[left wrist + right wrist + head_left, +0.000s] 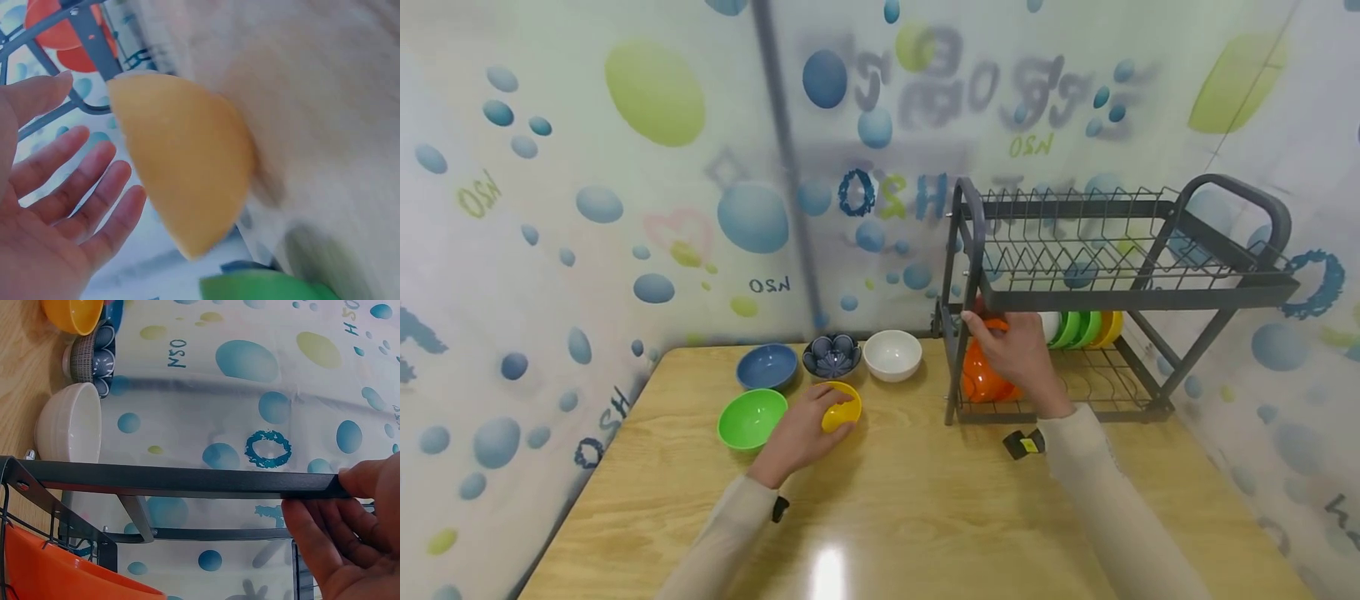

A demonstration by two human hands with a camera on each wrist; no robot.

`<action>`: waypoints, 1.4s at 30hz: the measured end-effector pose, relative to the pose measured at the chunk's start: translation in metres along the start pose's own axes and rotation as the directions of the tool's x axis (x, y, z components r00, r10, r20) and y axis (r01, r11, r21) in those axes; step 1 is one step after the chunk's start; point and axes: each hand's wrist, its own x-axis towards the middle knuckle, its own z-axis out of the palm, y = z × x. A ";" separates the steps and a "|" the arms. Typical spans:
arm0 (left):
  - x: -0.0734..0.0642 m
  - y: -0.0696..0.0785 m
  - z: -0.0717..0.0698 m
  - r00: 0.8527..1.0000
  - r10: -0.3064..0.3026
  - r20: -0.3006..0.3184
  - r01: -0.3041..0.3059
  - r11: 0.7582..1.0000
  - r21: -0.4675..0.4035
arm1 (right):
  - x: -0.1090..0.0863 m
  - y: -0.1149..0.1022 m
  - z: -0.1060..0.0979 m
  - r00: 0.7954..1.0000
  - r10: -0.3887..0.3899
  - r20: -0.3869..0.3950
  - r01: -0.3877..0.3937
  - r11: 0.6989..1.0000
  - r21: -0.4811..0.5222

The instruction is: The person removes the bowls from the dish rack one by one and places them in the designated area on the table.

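Yellow, round, glossy bowl (847,412) sat just beside the left hand (801,429), whose loosely spread fingers held nothing; the right hand (1018,354) gripped the dark-grey metal dish rack (1135,300). Uneven pulling could have shifted its round orange bowls (981,375).

Pale wood-grain table (925,517), glare spot at near edge. Far row, left to right: shallow round blue bowl (767,367), dark bowl with blue petal pattern (832,358), round white bowl (892,357). Just nearer — round bright-green bowl (752,421) at left, small glossy yellow bowl (842,410) right of it. Far right: two-tier dark grey metal dish rack (1138,300) — its lower tier holds glossy orange bowls (981,375) at left, green dishes (1084,329) farther right.
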 end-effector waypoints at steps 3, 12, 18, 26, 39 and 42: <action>0.008 0.006 0.001 1.000 -0.024 0.003 0.024 0.999 -0.041 | -0.002 0.001 0.001 1.000 -0.005 -0.001 0.005 1.000 -0.002; 0.034 0.032 0.000 0.994 -0.094 0.052 0.103 0.973 -0.207 | -0.003 0.003 0.003 1.000 -0.007 -0.004 0.007 1.000 0.010; 0.056 0.051 -0.001 1.000 0.010 0.015 -0.005 0.948 -0.320 | -0.003 0.004 0.003 1.000 -0.002 0.005 0.002 1.000 0.016; 0.084 0.079 0.001 0.997 0.071 -0.040 -0.081 0.896 -0.437 | -0.002 0.004 0.003 1.000 -0.026 0.009 0.025 0.999 0.030; 0.126 0.122 -0.005 0.987 0.085 -0.133 -0.149 0.780 -0.608 | -0.005 0.011 -0.011 1.000 0.006 0.029 -0.009 0.995 0.098; 0.132 0.129 -0.006 0.988 0.078 -0.131 -0.145 0.745 -0.651 | -0.006 0.020 -0.018 1.000 0.007 0.024 -0.009 0.998 0.069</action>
